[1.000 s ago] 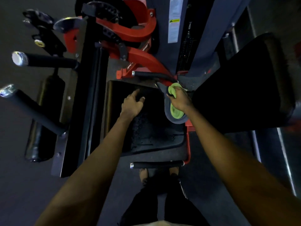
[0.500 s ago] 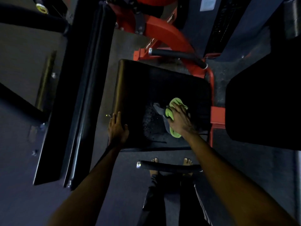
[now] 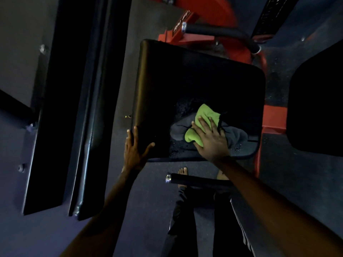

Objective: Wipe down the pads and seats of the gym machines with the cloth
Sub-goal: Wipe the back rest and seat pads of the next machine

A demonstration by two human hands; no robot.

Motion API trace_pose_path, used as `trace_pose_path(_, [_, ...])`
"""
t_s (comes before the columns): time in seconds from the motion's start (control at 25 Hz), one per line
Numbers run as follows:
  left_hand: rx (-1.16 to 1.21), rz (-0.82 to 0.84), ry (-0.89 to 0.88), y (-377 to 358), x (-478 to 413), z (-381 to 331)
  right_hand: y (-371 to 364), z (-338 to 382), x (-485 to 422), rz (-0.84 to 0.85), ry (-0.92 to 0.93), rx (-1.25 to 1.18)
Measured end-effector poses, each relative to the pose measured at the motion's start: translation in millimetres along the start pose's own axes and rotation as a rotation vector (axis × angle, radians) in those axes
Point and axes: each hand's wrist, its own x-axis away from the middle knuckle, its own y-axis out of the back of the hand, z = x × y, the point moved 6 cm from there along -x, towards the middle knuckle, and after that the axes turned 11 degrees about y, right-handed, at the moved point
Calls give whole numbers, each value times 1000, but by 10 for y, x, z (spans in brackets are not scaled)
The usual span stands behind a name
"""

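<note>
From the head view, the cloth (image 3: 201,125) lies crumpled at the centre right of the frame, on the lower part of the black padded seat (image 3: 185,76). It is bright green, with grey folds spreading out on both sides. The right hand (image 3: 211,142) presses it flat with straight fingers. The left hand (image 3: 134,150) rests unclenched on the seat's lower left corner, thumb spread onto the top.
</note>
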Motion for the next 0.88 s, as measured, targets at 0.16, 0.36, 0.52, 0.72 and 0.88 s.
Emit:
trace_pose_path(0.16, [27, -12, -33, -19, -23, 5, 180, -486, -69, -103, -352, -173])
trace_pose_path(0.36, [31, -5, -44, -40, -43, 23, 53, 197, -251, -131, -428, -148])
trace_pose_path(0.52, [-3, -13, -64, -54, -34, 26, -135, 855, -164, -79, -144, -71])
trace_pose_path(0.72, [58, 22, -104, -32, -49, 105, -179, 520, 218, 20, -64, -32])
trace_pose_path(0.88, [146, 70, -168, 7, 33, 264, -99, -150, 588, -158, -612, -201])
